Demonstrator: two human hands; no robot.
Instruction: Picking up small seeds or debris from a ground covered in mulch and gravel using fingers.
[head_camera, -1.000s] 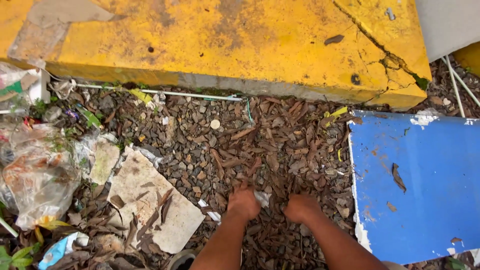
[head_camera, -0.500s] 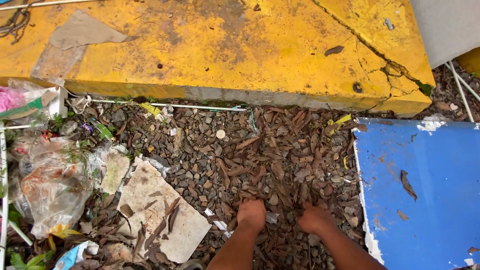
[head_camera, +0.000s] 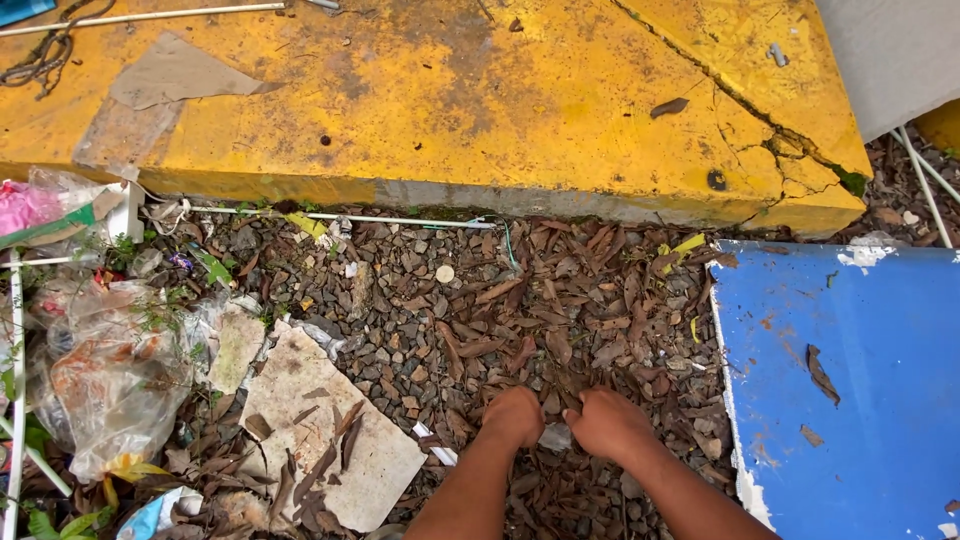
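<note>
Both my hands reach down into a bed of dry brown leaves (head_camera: 560, 300) and grey gravel (head_camera: 400, 330). My left hand (head_camera: 514, 415) is curled into the leaves, fingers tucked under. My right hand (head_camera: 608, 424) sits close beside it, also curled, knuckles up. A small pale scrap (head_camera: 556, 437) lies between the two hands, touching or nearly touching them. What the fingers enclose is hidden under the hands.
A cracked yellow concrete slab (head_camera: 450, 100) runs across the top. A blue board (head_camera: 850, 370) with chipped paint lies at the right. A flat pale tile (head_camera: 320, 420) lies at the left, with crumpled plastic bags (head_camera: 100, 370) and thin white rods (head_camera: 330, 215) beyond.
My hands have come closer together, the right one shifting left toward the pale scrap. The view has tilted slightly, showing more of the yellow slab.
</note>
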